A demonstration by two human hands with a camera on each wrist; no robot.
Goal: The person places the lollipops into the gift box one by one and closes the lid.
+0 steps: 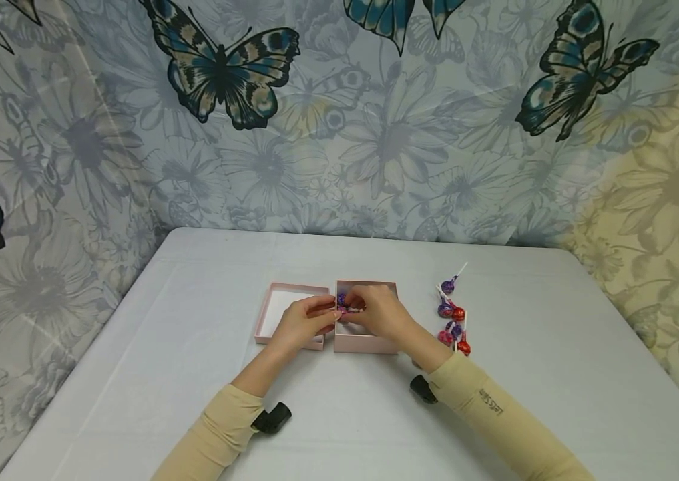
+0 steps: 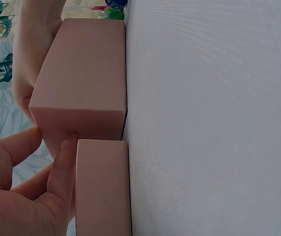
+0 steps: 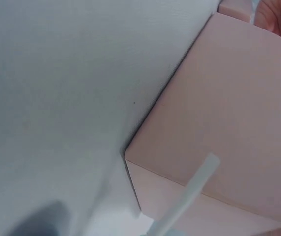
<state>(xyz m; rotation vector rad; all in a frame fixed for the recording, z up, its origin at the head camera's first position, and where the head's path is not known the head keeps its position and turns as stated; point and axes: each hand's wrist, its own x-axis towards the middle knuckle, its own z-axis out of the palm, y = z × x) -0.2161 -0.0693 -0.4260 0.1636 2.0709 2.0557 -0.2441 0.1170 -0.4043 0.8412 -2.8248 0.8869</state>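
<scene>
A pink open-topped box [image 1: 366, 344] stands on the table with wrapped lollipops [image 1: 342, 298] inside at its left end. My right hand [image 1: 378, 310] reaches over its rim and pinches a lollipop [image 1: 348, 310] there; the fingers partly hide it. My left hand [image 1: 303, 321] is at the box's left wall, and in the left wrist view its fingertips [image 2: 70, 140] touch the pink box [image 2: 81, 69]. Below that hand lies the shallow pink lid [image 1: 264, 314], white inside, close beside the box.
Several red and purple wrapped lollipops [image 1: 447, 310] lie in a loose row right of the box. A white stick [image 3: 187, 196] crosses in front of the box in the right wrist view. The white table [image 1: 153, 374] meets a butterfly-patterned cloth [image 1: 315, 187] behind.
</scene>
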